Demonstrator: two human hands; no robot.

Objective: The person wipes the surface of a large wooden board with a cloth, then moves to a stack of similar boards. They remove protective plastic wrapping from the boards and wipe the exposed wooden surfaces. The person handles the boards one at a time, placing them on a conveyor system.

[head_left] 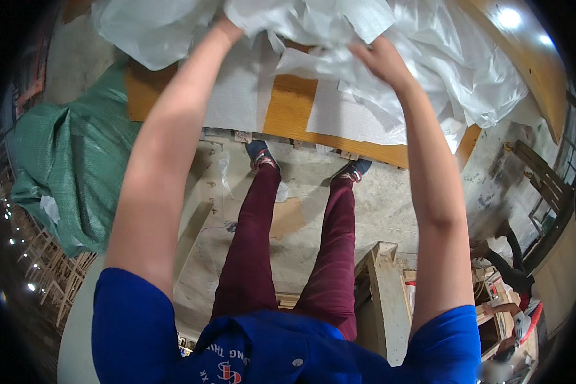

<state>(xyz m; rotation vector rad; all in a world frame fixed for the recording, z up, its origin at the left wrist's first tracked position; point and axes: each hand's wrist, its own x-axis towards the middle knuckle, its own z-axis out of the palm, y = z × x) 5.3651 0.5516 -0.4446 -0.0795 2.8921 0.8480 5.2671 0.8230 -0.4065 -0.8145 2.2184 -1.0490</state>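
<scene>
Nearest: blue cloth short-sleeved shirt [269, 342]. Far beyond it, thin white translucent plastic sheet [448, 70] lay bunched, long axis running left to right, crosswise to bare forearms [169, 128]. Left hand [229, 31] was partly under sheet; right hand [386, 61] touched near edge, much sheet lying to its right. Neither hand was nearer. Grips: fingertips mostly covered, could not tell if closed. Below sheet: flat orange-brown wooden panel [291, 105] with pale grey strips [233, 99]. Leftward: crumpled green woven tarpaulin [70, 160].
</scene>
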